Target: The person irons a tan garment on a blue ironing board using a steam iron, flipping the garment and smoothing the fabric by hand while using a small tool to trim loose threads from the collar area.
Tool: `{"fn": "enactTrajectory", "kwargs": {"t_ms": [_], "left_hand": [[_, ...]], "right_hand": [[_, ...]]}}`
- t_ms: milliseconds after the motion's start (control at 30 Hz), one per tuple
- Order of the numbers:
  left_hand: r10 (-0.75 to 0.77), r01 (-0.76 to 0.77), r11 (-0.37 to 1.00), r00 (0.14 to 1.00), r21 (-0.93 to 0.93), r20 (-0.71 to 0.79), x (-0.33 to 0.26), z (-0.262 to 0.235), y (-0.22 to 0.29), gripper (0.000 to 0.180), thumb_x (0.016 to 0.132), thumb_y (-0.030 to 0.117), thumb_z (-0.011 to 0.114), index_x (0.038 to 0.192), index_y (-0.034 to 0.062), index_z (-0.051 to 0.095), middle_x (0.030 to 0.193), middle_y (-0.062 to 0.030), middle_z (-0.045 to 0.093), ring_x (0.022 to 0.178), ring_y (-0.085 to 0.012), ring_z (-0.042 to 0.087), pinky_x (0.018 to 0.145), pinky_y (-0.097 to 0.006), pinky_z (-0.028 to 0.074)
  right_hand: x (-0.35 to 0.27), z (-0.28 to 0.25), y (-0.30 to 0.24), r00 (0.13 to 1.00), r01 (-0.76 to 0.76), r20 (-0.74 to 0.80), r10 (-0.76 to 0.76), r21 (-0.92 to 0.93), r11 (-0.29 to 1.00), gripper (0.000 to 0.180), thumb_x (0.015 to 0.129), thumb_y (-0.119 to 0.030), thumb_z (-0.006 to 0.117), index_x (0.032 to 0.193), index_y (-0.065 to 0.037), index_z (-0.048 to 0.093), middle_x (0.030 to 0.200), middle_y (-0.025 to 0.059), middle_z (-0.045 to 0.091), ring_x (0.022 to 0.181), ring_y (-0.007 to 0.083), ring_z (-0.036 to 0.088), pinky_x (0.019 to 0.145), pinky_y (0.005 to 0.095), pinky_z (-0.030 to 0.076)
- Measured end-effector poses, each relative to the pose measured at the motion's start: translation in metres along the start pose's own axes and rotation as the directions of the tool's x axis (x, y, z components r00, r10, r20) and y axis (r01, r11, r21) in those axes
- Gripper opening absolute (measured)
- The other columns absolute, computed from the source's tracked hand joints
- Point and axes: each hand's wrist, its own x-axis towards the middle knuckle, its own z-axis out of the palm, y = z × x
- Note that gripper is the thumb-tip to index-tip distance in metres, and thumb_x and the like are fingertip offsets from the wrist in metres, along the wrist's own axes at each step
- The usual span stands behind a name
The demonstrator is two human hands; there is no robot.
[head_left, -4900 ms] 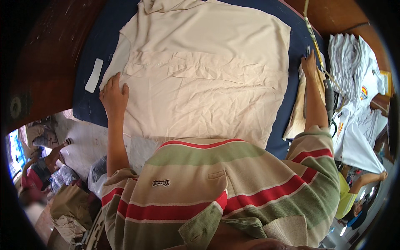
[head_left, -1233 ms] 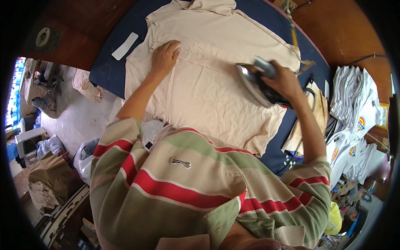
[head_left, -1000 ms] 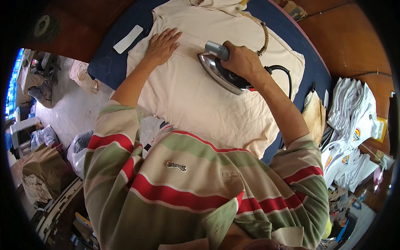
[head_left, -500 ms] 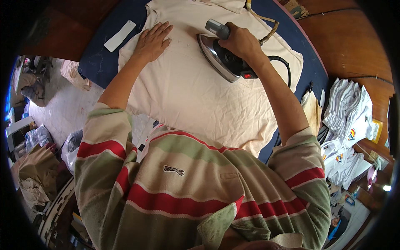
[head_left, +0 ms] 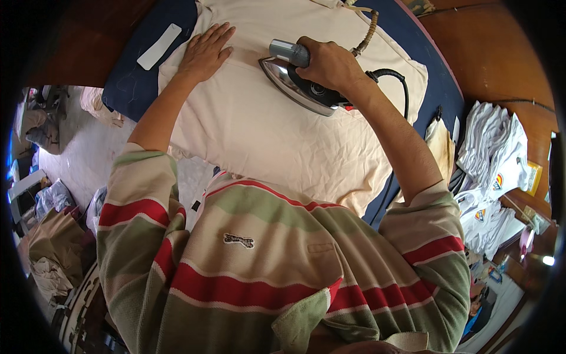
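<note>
A cream shirt (head_left: 253, 135) lies spread over a dark blue padded ironing table (head_left: 127, 88), with creases in its lower right part. My left hand (head_left: 204, 54) rests flat on the upper left of the cloth, fingers stretched out. My right hand (head_left: 331, 64) is wrapped round the handle of a steam iron (head_left: 298, 88), whose metal soleplate sits on the middle of the shirt, tip toward the upper left. From the iron's rear a black cord (head_left: 394, 74) curves down, and a wrapped hose (head_left: 368, 36) runs up past my right hand.
A white card strip (head_left: 159, 47) lies on the table's left side. Stacked white printed shirts (head_left: 492, 153) stand at the right, beside a scorched cloth (head_left: 440, 144). Bags and brown fabric (head_left: 56, 242) fill the lower left floor. A wooden panel (head_left: 489, 53) borders the right.
The iron in my right hand has slid left across the shirt. My left hand stays flat on the cloth, and the whole view has shifted slightly.
</note>
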Motion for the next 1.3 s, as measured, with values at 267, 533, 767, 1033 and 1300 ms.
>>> {"fn": "enactTrajectory", "kwargs": {"t_ms": [267,533,767,1033,1300], "left_hand": [[-0.037,0.032,0.995,0.998,0.094,0.05,0.011,-0.02,0.026,0.053,0.093,0.036,0.041,0.143,0.0231,0.026,0.148,0.0034,0.025,0.137,-0.0158,0.022,0.109,-0.045,0.019],[0.095,-0.098,0.99,0.995,-0.098,-0.034,0.009,-0.001,0.035,0.067,0.087,0.045,0.051,0.143,0.0188,0.026,0.148,-0.0037,0.027,0.137,-0.023,0.022,0.109,-0.045,0.021],[0.059,-0.072,0.99,0.992,-0.118,-0.116,0.009,0.009,0.028,0.073,0.083,0.056,0.052,0.142,0.0207,0.027,0.148,-0.0046,0.025,0.136,-0.0209,0.022,0.11,-0.04,0.021],[-0.011,-0.027,0.955,0.992,-0.294,-0.128,0.019,0.001,0.02,0.052,0.094,0.042,0.037,0.142,0.0214,0.029,0.148,-0.0037,0.025,0.138,-0.0225,0.021,0.109,-0.043,0.022],[-0.017,0.03,0.993,0.994,0.116,-0.111,0.025,0.021,-0.019,0.047,0.097,0.032,0.028,0.144,0.0254,0.022,0.15,0.0035,0.02,0.137,-0.0179,0.02,0.109,-0.041,0.02]], "right_hand": [[-0.067,-0.006,0.084,0.987,-0.152,-0.054,0.152,-0.005,0.988,0.043,0.072,-0.038,0.066,0.104,-0.01,0.059,0.08,0.0161,0.066,0.076,0.033,0.065,0.069,0.0403,0.051],[-0.079,0.006,0.079,0.991,-0.102,-0.087,0.1,-0.015,0.995,0.053,0.078,-0.057,0.057,0.094,-0.006,0.061,0.067,0.017,0.063,0.068,0.0345,0.064,0.063,0.0426,0.05],[-0.039,-0.012,0.086,0.96,-0.241,-0.118,0.255,0.121,0.963,0.052,0.081,-0.053,0.057,0.094,-0.003,0.062,0.072,0.0198,0.065,0.066,0.0322,0.065,0.065,0.0379,0.051],[0.023,-0.023,0.039,0.99,0.026,-0.139,-0.026,0.002,1.0,0.056,0.08,-0.057,0.056,0.098,-0.004,0.063,0.078,0.018,0.066,0.071,0.0308,0.066,0.069,0.0376,0.051],[0.093,-0.013,0.002,0.986,0.138,-0.08,-0.147,-0.108,0.985,0.054,0.081,-0.057,0.053,0.096,-0.007,0.063,0.079,0.0157,0.066,0.078,0.0325,0.065,0.069,0.0401,0.052]]}}
